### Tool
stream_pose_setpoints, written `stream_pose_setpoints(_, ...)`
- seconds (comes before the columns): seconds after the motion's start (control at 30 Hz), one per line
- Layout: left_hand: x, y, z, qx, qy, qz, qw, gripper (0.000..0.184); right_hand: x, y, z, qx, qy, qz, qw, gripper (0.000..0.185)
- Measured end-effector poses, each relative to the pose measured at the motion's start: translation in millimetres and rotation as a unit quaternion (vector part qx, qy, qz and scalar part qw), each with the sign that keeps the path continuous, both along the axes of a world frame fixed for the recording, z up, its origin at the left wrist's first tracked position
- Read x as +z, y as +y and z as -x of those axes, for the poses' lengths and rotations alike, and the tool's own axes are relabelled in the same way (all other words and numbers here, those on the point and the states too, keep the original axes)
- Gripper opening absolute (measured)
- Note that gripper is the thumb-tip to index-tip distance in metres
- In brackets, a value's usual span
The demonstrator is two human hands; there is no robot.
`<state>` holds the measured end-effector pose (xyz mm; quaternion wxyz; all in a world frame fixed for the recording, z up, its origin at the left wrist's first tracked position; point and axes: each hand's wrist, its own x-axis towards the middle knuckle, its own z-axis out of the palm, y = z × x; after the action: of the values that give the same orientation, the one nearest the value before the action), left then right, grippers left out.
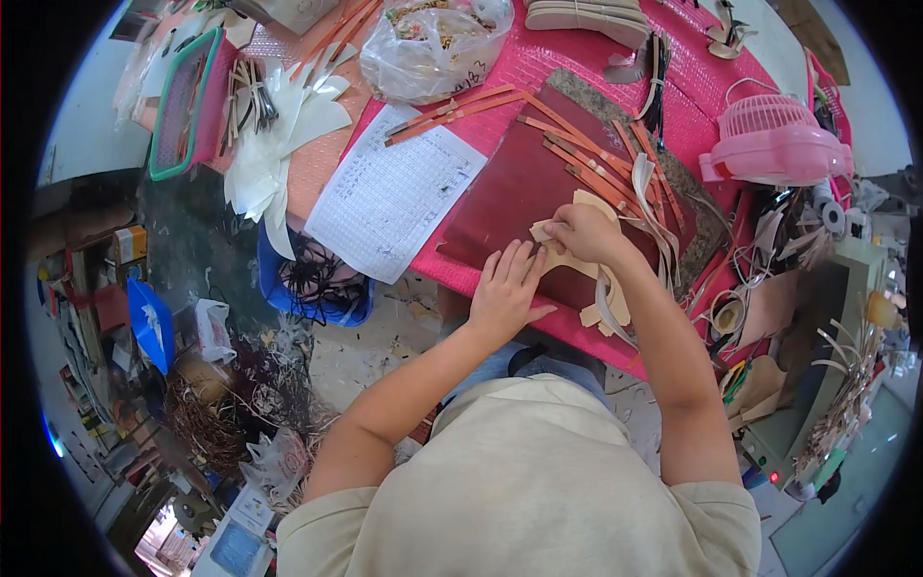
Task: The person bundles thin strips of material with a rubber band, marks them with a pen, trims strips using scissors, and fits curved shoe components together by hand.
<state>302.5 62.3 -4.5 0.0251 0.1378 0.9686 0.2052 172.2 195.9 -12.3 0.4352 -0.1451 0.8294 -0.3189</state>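
My left hand (511, 285) lies flat at the front edge of the dark red board (495, 197), its fingers stretched out and their tips at a small dark spot beside a cream cut piece (556, 252). Just to the right, my right hand (584, 233) is closed, thumb and fingers pinched over the same cream piece. What lies between its fingertips is too small to make out. More cream pieces (615, 304) and pale curved strips (657, 229) lie under and beside my right wrist. Orange-red strips (598, 176) are spread over the board's far right part.
A written grid sheet (394, 197) lies left of the board. Beyond are a plastic bag (433, 53), a pink-green basket (190, 101) and white pieces (269, 159). A pink fan (777, 144) stands at right. A blue bin (279, 274) is below the table's left edge.
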Motion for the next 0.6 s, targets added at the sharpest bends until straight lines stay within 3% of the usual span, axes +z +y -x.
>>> stream_pose_setpoints(0.2,5.7,2.2,7.0,-0.028,-0.023,0.075,0.996,0.082,2.6,-4.5,1.9,0.011,0.019,-0.021,1.0,0.024)
stream_pose_setpoints(0.37,7.2,8.7,12.3,-0.024,-0.054,0.093,0.994,0.086,8.6,15.2,4.6,-0.127,-0.148,0.059,0.979,0.028)
stream_pose_setpoints(0.5,3.9,13.3,12.2,-0.006,-0.036,0.084,0.996,0.087,11.7,47.8,-8.0,-0.21,-0.148,0.04,0.966,0.028)
stream_pose_setpoints(0.57,5.8,14.1,14.4,-0.002,-0.038,0.087,0.995,0.091,1.6,52.9,-18.7,-0.229,-0.087,0.115,0.963,0.027)
stream_pose_setpoints(0.6,5.7,15.7,15.1,-0.003,-0.037,0.088,0.995,0.091,-2.3,54.2,-21.5,-0.214,-0.053,0.072,0.973,0.027)
